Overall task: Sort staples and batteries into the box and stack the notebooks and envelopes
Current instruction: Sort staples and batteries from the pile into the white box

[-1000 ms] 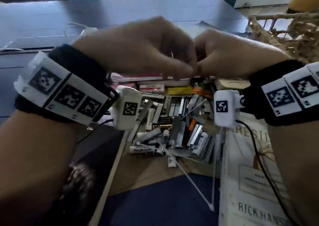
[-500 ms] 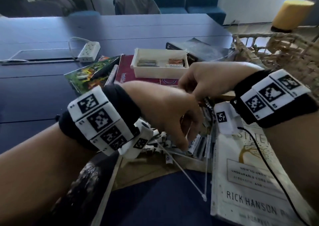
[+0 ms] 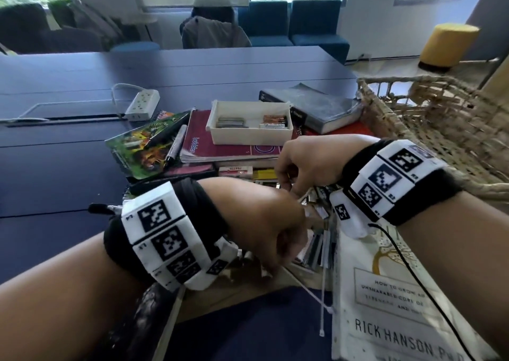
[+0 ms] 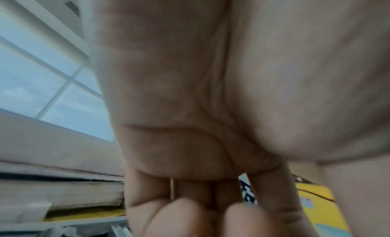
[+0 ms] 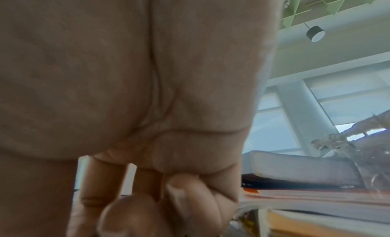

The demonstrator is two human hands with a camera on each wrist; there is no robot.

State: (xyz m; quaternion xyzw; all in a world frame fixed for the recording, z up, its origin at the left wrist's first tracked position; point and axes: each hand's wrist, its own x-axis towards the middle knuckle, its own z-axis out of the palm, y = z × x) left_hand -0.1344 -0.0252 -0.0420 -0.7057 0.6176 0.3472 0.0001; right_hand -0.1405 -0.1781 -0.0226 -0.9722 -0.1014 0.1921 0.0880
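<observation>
A loose pile of silver staple strips (image 3: 316, 250) lies on a tan envelope (image 3: 242, 291) between my hands. My left hand (image 3: 272, 264) is down on the pile with curled fingers; in the left wrist view a thin metal sliver (image 4: 172, 189) shows between its fingers (image 4: 183, 212). My right hand (image 3: 289, 190) hovers over the pile's far side, thumb and forefinger pinching a staple strip (image 3: 303, 196). The white box (image 3: 220, 137) stands on a maroon notebook (image 3: 220, 151), holding staples (image 3: 230, 122) at left and batteries (image 3: 274, 121) at right.
A green picture notebook (image 3: 132, 146) with two pens (image 3: 173, 146) lies left of the maroon one. A grey book (image 3: 316, 107) and a wicker basket (image 3: 440, 129) are at the right. A white book (image 3: 385, 305) lies under my right wrist. A power strip (image 3: 141, 104) sits far left.
Both hands, raised and meeting in front of the camera a second ago, have parted and dropped. The left hand went down onto the pile; the right moved to the pile's far side.
</observation>
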